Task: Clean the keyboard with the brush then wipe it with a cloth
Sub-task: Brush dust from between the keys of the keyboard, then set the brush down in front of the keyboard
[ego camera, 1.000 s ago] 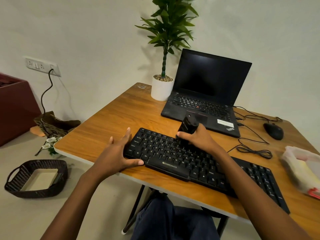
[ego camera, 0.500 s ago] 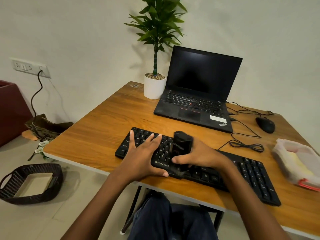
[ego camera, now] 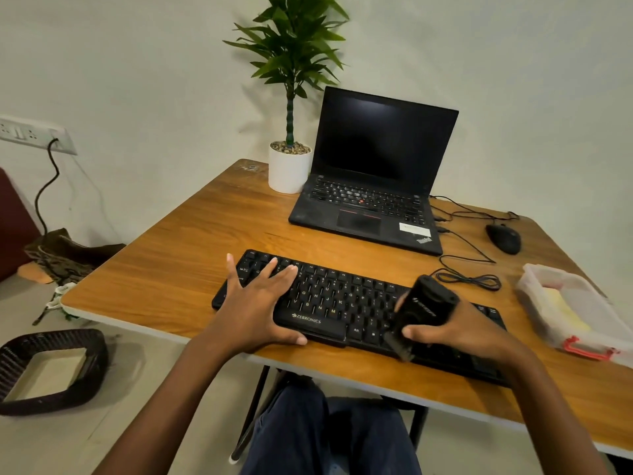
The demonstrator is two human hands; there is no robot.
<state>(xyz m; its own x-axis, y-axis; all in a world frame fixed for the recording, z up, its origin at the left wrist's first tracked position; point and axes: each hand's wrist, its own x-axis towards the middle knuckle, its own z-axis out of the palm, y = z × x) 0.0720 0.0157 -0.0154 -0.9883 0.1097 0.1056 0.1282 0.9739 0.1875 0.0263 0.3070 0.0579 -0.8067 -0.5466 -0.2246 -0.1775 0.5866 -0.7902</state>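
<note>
A black keyboard (ego camera: 342,299) lies along the front edge of the wooden table (ego camera: 191,265). My left hand (ego camera: 257,303) rests flat on its left half, fingers spread over the keys and thumb at the front edge. My right hand (ego camera: 455,327) grips a chunky black brush (ego camera: 423,310), tilted, with its lower end down on the keys at the keyboard's right-middle part. A yellow cloth (ego camera: 561,310) lies inside a clear plastic box (ego camera: 544,279) at the right.
An open black laptop (ego camera: 373,186) and a potted plant (ego camera: 289,166) stand at the back. A black mouse (ego camera: 503,238) and a coiled cable (ego camera: 469,279) lie right of the laptop. A dark woven basket (ego camera: 51,368) sits on the floor at the left.
My right hand has swept the brush from the keyboard's left-middle to its right-middle part. My left hand has moved from the keyboard's left end onto the keys.
</note>
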